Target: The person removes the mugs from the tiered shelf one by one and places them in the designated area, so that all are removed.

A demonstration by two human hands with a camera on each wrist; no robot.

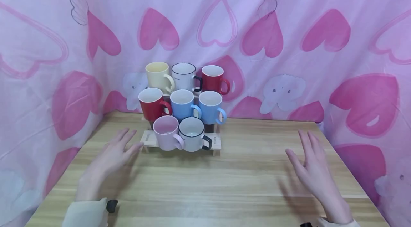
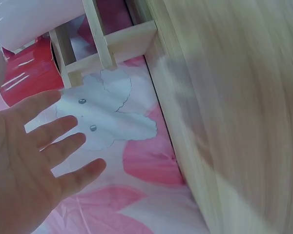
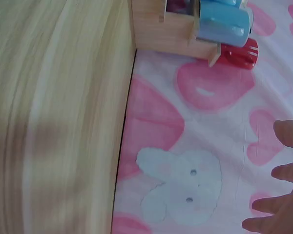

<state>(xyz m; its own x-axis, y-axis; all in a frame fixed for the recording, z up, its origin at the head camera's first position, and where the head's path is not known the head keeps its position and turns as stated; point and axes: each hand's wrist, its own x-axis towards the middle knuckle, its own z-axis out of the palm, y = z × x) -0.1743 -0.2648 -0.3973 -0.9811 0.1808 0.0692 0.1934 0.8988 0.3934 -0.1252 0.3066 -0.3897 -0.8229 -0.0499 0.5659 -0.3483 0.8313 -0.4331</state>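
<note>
My left hand (image 1: 110,157) hovers over the table left of a stepped wooden rack (image 1: 149,139), fingers spread and holding nothing. Its thumb tip comes close to the rack's front step. On that step stand a pink mug (image 1: 165,134) and a white mug with a black rim (image 1: 191,136). A red mug (image 1: 151,107) and two light blue mugs, one at the right end (image 1: 210,108), fill the middle step. Up top are a cream mug (image 1: 157,77), a white mug with a black handle (image 1: 183,79) and another red mug (image 1: 212,79). Far to the right, my right hand (image 1: 313,170) is spread, holding nothing.
The wooden table (image 1: 247,177) runs back to a pink curtain (image 1: 289,2) printed with hearts, which also hangs along both sides. The rack stands near the table's back edge, left of the middle. Every mug handle points to the right.
</note>
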